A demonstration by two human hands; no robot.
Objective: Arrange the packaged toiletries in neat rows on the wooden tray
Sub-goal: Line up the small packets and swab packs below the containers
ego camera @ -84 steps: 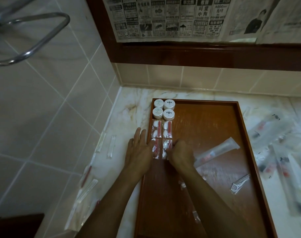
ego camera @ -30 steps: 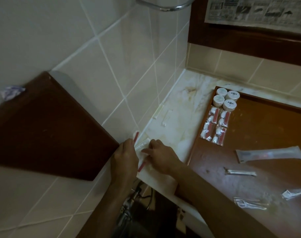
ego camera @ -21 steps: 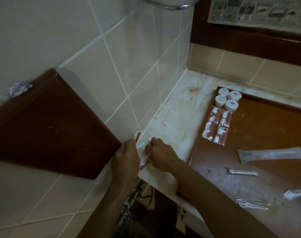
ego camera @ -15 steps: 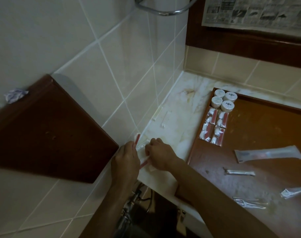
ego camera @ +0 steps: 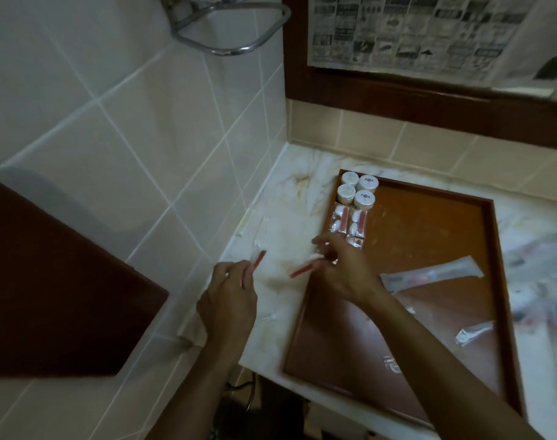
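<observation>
The wooden tray (ego camera: pixel 436 217) lies on the marble counter. In its far left corner stand several white round jars (ego camera: pixel 358 190), with red-and-white sachets (ego camera: pixel 348 222) in rows just below them. My left hand (ego camera: pixel 228 300) pinches a thin red-ended packet (ego camera: pixel 258 260) over the counter's left edge. My right hand (ego camera: pixel 344 268) pinches a second red packet (ego camera: pixel 304 269) at the tray's left rim. A long clear toothbrush pack (ego camera: pixel 432 274) and a small silver packet (ego camera: pixel 474 333) lie loose on the tray.
More clear packets (ego camera: pixel 537 281) are heaped on the counter right of the tray. Thin white packets (ego camera: pixel 261 231) lie along the tiled wall. A dark wooden panel (ego camera: pixel 48 281) juts out at left, a chrome rail (ego camera: pixel 226 23) hangs above.
Both hands lifted a red packet each from the counter's near left corner. My right hand has swung right to the tray rim; the view turned back over the tray.
</observation>
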